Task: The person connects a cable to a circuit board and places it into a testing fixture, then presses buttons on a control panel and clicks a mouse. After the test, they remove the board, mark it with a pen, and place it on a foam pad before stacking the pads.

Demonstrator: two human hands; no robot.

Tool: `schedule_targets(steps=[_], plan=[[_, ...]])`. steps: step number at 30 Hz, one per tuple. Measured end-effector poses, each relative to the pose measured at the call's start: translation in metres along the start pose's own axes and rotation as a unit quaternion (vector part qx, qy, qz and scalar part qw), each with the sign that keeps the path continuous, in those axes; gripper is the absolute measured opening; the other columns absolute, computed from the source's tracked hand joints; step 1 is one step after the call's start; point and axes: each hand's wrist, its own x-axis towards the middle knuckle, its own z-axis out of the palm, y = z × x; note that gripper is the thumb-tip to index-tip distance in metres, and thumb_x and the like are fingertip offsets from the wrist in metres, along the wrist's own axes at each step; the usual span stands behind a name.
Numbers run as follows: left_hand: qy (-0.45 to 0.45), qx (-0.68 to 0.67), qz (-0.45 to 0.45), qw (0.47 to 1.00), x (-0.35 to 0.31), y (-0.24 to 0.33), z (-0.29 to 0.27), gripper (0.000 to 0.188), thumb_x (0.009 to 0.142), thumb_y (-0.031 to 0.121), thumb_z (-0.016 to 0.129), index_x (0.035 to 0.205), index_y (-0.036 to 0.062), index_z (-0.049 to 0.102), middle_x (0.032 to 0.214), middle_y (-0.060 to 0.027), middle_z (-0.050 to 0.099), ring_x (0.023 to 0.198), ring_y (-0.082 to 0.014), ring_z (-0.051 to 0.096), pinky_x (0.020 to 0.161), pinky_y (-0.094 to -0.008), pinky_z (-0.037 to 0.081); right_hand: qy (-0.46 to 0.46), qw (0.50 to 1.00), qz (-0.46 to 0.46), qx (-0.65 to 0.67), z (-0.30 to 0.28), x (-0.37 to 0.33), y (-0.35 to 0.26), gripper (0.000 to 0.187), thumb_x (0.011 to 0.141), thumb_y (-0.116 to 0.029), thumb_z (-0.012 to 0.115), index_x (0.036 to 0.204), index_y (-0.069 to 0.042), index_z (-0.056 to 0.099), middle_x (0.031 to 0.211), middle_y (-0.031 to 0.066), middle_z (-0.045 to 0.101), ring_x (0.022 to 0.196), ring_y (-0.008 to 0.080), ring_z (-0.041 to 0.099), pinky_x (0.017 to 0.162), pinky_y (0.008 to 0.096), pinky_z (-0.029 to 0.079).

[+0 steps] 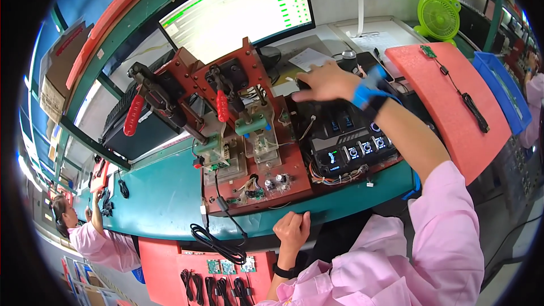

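I judge one circuit board (219, 162) loaded in the central fixture (294, 171), lower-left boards (228, 267) remaining; my left hand's (292, 231) fingers clenched, right hand's (330, 81) spread.

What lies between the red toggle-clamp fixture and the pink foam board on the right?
In the head view, a black control box with knobs, partly covered by the right forearm.

Two red-handled clamps (134, 114), one monitor (241, 11), one green fan (438, 16), one black console (341, 137)
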Motion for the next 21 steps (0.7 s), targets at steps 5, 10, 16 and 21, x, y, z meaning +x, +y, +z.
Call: schedule_targets(steps=[5, 10, 16, 21], plan=[[0.000, -0.020, -0.011, 1.000, 0.000, 0.006, 0.008, 0.033, 0.070, 0.007, 0.064, 0.052, 0.0048, 0.036, 0.049, -0.0087, 0.036, 0.040, -0.0263, 0.039, 0.038, -0.0340, 0.028, 0.043, 0.993, 0.107, 0.022, 0.011, 0.045, -0.008, 0.067, 0.079, -0.063, 0.035, 0.108, -0.007, 0.057, 0.107, 0.0192, 0.056, 0.105, 0.0360, 0.049, 0.090, 0.0494, 0.032], [-0.001, 0.002, -0.002, 1.000, 0.000, 0.002, 0.005, 0.032, 0.070, 0.009, 0.066, 0.052, 0.0068, 0.038, 0.049, -0.0069, 0.038, 0.040, -0.0241, 0.042, 0.038, -0.0325, 0.031, 0.168, 0.971, 0.108, 0.129, 0.020, 0.059, -0.004, 0.061, 0.080, -0.060, 0.038, 0.086, -0.007, 0.066, 0.089, 0.0158, 0.063, 0.088, 0.0337, 0.058, 0.078, 0.0437, 0.043], [-0.006, 0.012, -0.002, 1.000, 0.001, 0.001, 0.004, 0.032, 0.069, 0.008, 0.066, 0.053, 0.0065, 0.039, 0.049, -0.0069, 0.038, 0.040, -0.0239, 0.042, 0.038, -0.0325, 0.031, 0.240, 0.963, 0.090, 0.085, 0.030, 0.062, -0.004, 0.058, 0.080, -0.057, 0.041, 0.074, -0.005, 0.065, 0.079, 0.0158, 0.063, 0.078, 0.0327, 0.060, 0.067, 0.0412, 0.047], [-0.001, 0.010, -0.007, 1.000, 0.000, 0.003, 0.004, 0.032, 0.069, 0.008, 0.066, 0.053, 0.0062, 0.039, 0.049, -0.0071, 0.038, 0.040, -0.0244, 0.042, 0.038, -0.0327, 0.031, 0.246, 0.957, 0.099, 0.120, 0.030, 0.060, -0.007, 0.056, 0.079, -0.056, 0.044, 0.075, -0.004, 0.064, 0.077, 0.0165, 0.063, 0.077, 0.0334, 0.060, 0.070, 0.0417, 0.047]])
